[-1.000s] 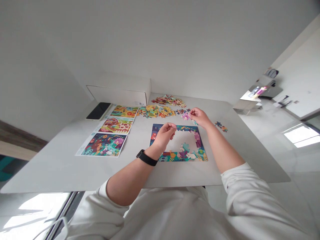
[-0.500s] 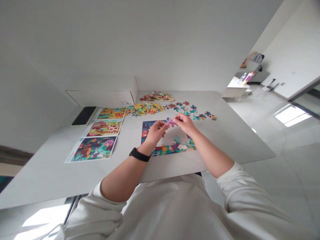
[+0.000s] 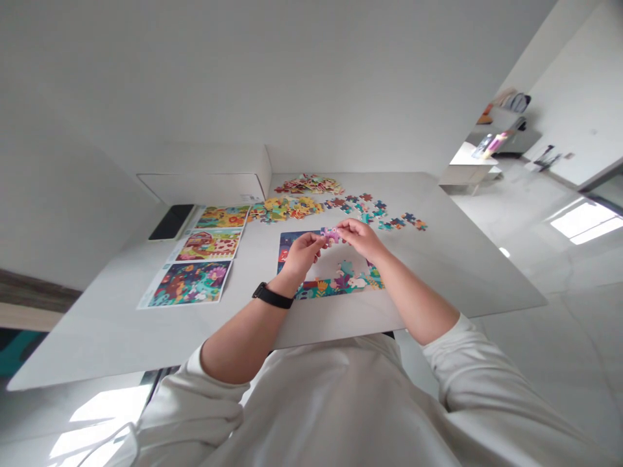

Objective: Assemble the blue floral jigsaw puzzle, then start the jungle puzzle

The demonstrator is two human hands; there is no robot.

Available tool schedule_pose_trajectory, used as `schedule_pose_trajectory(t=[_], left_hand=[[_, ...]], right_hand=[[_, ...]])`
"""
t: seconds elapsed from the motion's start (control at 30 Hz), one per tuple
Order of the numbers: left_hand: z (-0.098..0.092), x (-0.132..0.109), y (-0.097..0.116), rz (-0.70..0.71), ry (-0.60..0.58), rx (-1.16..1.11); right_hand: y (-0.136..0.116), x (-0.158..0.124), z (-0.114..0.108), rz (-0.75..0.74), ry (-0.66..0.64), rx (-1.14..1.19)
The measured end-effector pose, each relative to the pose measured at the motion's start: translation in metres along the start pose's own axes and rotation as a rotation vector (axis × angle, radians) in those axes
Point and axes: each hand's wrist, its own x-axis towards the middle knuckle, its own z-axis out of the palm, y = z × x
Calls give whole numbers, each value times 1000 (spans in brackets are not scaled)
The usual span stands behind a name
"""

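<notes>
Between my two hands is a pink-purple puzzle piece [image 3: 331, 237], held above the upper part of a partly assembled jigsaw puzzle [image 3: 318, 288]. My left hand [image 3: 304, 254], with a black watch on its wrist, pinches the left side between thumb and finger. On the right side, the fingertips of my right hand [image 3: 363, 237] are closed on it. Whether it is one piece or several joined, I cannot tell. The puzzle shows a dark blue left side and a colourful lower strip with a white rabbit [image 3: 357, 283]. My hands hide part of its upper and right edges.
Loose pieces lie behind: a yellow pile [image 3: 292, 208], a red pile [image 3: 311, 184] and scattered blue-teal ones [image 3: 378, 209]. To the left are a sheet of three reference pictures [image 3: 192, 283], a black phone [image 3: 171, 222] and a white box [image 3: 204, 188]. The table's front edge is near my body.
Both hands stay pinched on the purple piece above the puzzle, with only slight finger movement. The whole view has shifted a little as my head moved.
</notes>
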Motion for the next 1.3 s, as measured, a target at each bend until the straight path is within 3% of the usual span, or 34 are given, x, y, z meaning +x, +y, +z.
schedule_pose_trajectory(t=[0.47,0.57,0.73,0.87,1.1,1.3], left_hand=[[-1,4,-10,23,-6,140],[-3,4,-11,71,-3,223],[-10,7,-3,192,-5,311],[-11,13,15,255,43,358],[13,33,42,490,-120,711],[41,43,28,716,-244,969]], right_hand=[[2,2,-3,41,-27,-58],[-1,6,-20,2,5,-62],[-10,9,-69,-34,256,-20],[-9,7,-89,9,239,-27],[5,9,-79,56,117,-73],[8,10,-77,111,48,-72]])
